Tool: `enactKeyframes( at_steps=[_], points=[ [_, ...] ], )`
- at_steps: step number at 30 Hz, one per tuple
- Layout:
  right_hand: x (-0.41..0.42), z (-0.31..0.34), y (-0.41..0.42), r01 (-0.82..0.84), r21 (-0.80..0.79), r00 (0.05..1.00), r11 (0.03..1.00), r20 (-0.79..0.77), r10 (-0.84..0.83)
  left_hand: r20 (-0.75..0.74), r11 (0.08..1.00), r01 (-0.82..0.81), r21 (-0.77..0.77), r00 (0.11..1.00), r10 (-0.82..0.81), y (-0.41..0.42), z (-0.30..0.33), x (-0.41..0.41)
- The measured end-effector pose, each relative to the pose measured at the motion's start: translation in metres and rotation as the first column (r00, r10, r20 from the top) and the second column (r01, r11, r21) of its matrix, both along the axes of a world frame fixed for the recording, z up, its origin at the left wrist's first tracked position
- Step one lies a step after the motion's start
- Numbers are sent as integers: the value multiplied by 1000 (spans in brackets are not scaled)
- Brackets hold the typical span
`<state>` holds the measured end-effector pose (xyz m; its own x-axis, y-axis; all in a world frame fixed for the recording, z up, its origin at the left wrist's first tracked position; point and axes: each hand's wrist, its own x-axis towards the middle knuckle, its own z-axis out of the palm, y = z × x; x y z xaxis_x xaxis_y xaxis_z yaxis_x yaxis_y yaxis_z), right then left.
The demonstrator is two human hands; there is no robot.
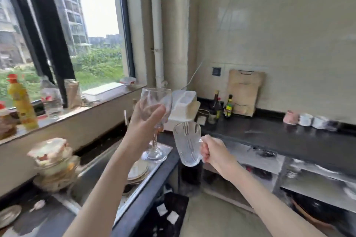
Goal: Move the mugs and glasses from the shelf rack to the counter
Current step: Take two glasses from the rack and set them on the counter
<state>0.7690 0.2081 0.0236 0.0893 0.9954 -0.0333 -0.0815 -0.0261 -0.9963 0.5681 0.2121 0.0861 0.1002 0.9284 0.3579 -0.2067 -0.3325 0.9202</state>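
Observation:
My left hand (143, 123) grips the bowl of a clear stemmed wine glass (155, 102), held upright in the air over the corner of the sink. My right hand (215, 152) holds a ribbed clear glass mug (187, 143) by its handle, just right of and below the wine glass. Both are lifted off any surface. On the black counter (269, 136) at the far right stand a pink mug (290, 117) and two white mugs (306, 119) in a row by the wall.
A sink (107, 161) with stacked plates (137, 171) lies below my left arm. A white container (185, 106), bottles (215, 106) and a cutting board (244, 90) stand in the corner. The windowsill (57, 115) holds bottles. Open shelves (308, 177) run under the counter.

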Motion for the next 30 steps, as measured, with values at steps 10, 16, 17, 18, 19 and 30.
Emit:
enactKeyframes(
  at_steps=[10, 16, 17, 18, 19, 30],
  points=[
    [241, -25, 18, 393, -83, 918, 916, -26, -396, -99, 962, 256, -95, 959, -265, 87, -34, 241],
    [345, -49, 53, 534, -108, 841, 839, -39, -540, -137, 936, 344, -68, 926, -351, 159, -59, 354],
    [362, -50, 62, 551, -110, 829, 827, -46, -558, -144, 931, 360, -66, 920, -366, 174, -63, 373],
    [379, -50, 74, 569, -111, 816, 815, -45, -576, -146, 925, 372, -70, 914, -379, 189, -67, 392],
    [396, -48, 86, 584, -111, 807, 804, -32, -590, -143, 920, 383, -81, 909, -391, 205, -70, 410],
    [562, -46, 199, 756, -160, 654, 634, 152, -741, -205, 868, 465, -175, 845, -494, 348, -90, 600]
  ],
)
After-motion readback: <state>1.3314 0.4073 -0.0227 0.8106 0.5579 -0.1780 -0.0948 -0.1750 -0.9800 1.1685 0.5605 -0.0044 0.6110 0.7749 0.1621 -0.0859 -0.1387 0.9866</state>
